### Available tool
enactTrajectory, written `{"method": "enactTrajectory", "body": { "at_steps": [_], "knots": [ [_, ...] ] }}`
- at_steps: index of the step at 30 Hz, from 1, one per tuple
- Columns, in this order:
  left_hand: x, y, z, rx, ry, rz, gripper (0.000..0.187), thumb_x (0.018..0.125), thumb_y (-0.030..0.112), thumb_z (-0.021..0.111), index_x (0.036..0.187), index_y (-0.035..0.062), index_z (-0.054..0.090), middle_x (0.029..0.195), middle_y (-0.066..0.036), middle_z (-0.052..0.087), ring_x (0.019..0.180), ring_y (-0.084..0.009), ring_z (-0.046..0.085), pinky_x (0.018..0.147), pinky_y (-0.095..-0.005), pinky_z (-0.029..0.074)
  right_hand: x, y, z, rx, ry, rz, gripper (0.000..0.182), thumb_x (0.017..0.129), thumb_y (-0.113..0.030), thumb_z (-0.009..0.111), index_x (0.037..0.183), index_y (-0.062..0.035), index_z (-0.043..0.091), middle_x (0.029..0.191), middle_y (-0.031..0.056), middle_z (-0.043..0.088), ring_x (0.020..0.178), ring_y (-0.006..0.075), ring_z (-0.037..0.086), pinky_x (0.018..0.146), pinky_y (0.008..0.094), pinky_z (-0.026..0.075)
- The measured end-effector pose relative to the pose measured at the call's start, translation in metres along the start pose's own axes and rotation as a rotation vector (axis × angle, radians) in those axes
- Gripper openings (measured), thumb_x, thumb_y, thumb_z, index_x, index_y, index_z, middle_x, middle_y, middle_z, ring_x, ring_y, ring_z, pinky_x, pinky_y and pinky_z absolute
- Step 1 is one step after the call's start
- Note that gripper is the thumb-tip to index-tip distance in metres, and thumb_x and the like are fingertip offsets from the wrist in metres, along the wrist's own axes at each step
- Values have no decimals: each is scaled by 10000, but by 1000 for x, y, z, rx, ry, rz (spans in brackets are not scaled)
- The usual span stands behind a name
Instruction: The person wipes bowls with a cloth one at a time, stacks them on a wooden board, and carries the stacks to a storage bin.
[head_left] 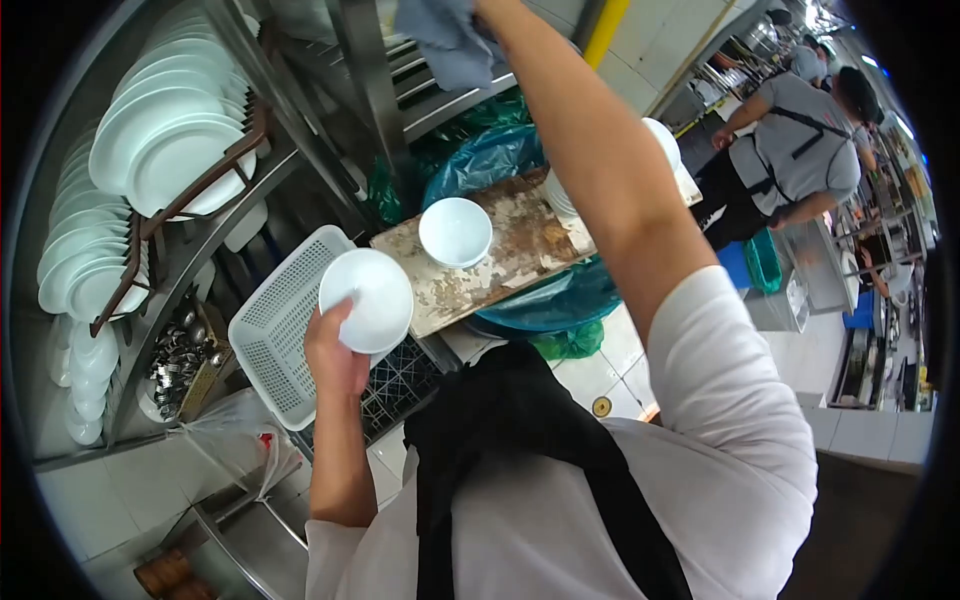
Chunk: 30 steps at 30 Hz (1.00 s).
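My left hand (pixel 335 350) grips a white bowl (pixel 378 298) by its side, thumb over the near surface, above the right edge of a white plastic basket (pixel 262 310). At the top edge, my right hand (pixel 490 12) is mostly out of frame, with a grey cloth (pixel 450 42) bunched in it. Between my arms lies a worn wooden board (pixel 430 300). One white bowl (pixel 456 232) stands on it. More white bowls (pixel 558 194) are stacked farther along, partly hidden by my right forearm, and another white bowl (pixel 662 142) shows beyond it.
White plates (pixel 185 155) stand in brown racks on a metal shelf at left. Spoons (pixel 180 355) lie in a container below. Blue plastic bagging (pixel 560 300) surrounds the board. A black crate (pixel 400 385) sits by the basket. A co-worker (pixel 800 150) stands at upper right.
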<state>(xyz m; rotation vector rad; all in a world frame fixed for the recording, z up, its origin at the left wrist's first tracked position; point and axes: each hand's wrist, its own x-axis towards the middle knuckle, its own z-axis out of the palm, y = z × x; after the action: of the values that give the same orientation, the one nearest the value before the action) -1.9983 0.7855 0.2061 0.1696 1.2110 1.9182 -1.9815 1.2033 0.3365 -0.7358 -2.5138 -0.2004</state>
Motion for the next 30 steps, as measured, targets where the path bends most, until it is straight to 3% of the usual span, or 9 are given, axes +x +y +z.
{"method": "enactTrajectory", "body": {
  "at_steps": [3, 5, 7, 8, 9, 16, 21, 25, 30],
  "knots": [
    [14, -6, 23, 43, 41, 19, 455, 911, 224, 553, 1246, -77, 494, 1136, -163, 596, 1027, -248, 598, 917, -366, 461, 8, 28, 38, -225, -30, -173, 265, 848, -182, 479, 906, -17, 679, 1011, 237, 646, 979, 391, 609, 854, 487, 476],
    [30, -15, 27, 133, 14, 44, 455, 922, 248, 558, 1234, -77, 498, 1131, -153, 602, 1023, -241, 601, 894, -352, 474, -63, -17, -26, 385, 84, 194, 370, 859, -336, 515, 954, -16, 674, 1032, 250, 629, 1018, 414, 574, 887, 467, 451],
    [44, -19, 41, 281, 14, 110, 461, 938, 292, 564, 1199, -85, 522, 1086, -132, 626, 996, -212, 604, 865, -317, 477, -129, -36, -38, 662, 232, 115, 299, 884, -346, 605, 948, -63, 676, 709, 63, 630, 675, 153, 598, 617, 331, 489],
    [50, -17, 47, 286, 6, 109, 461, 938, 292, 564, 1199, -85, 522, 1086, -132, 626, 996, -212, 604, 865, -317, 477, -159, -42, -32, 791, 126, 285, 303, 887, -317, 619, 1002, -40, 665, 724, 28, 620, 639, 100, 571, 595, 275, 475],
    [56, -16, 54, 408, -13, 105, 454, 946, 309, 546, 1185, -77, 547, 1084, -128, 632, 978, -191, 599, 862, -301, 462, -188, -54, -34, 920, 59, 402, 282, 844, -296, 642, 970, -46, 670, 875, 151, 677, 808, 285, 658, 735, 358, 506],
    [87, -41, 29, 466, 56, 48, 434, 958, 321, 509, 1219, -23, 549, 1069, -125, 636, 881, -193, 634, 693, -315, 527, -284, -83, 48, 567, -258, 602, 468, 830, -360, 633, 1089, 29, 610, 935, 217, 662, 887, 352, 652, 811, 415, 506],
    [83, -50, 5, 627, 201, 46, 476, 954, 346, 508, 1322, 47, 467, 1108, -119, 621, 906, -239, 655, 636, -350, 552, -282, -71, 92, 786, -503, 682, 444, 835, -302, 608, 1129, 31, 591, 1052, 243, 633, 857, 390, 651, 810, 434, 514],
    [90, -62, 6, 664, 193, 41, 517, 954, 360, 504, 1366, 60, 415, 1153, -131, 601, 914, -249, 654, 635, -366, 559, -291, -62, 63, 1267, -452, 902, 363, 827, -186, 597, 1105, 47, 591, 967, 240, 650, 792, 361, 663, 787, 414, 527],
    [82, -79, 36, 546, 93, -69, 378, 990, 372, 430, 1217, 97, 557, 968, -62, 659, 764, -150, 654, 542, -294, 539, -280, -65, 10, 1128, -446, 762, 311, 830, -131, 571, 1073, 61, 593, 921, 245, 654, 869, 352, 653, 792, 418, 500]
  ]
}}
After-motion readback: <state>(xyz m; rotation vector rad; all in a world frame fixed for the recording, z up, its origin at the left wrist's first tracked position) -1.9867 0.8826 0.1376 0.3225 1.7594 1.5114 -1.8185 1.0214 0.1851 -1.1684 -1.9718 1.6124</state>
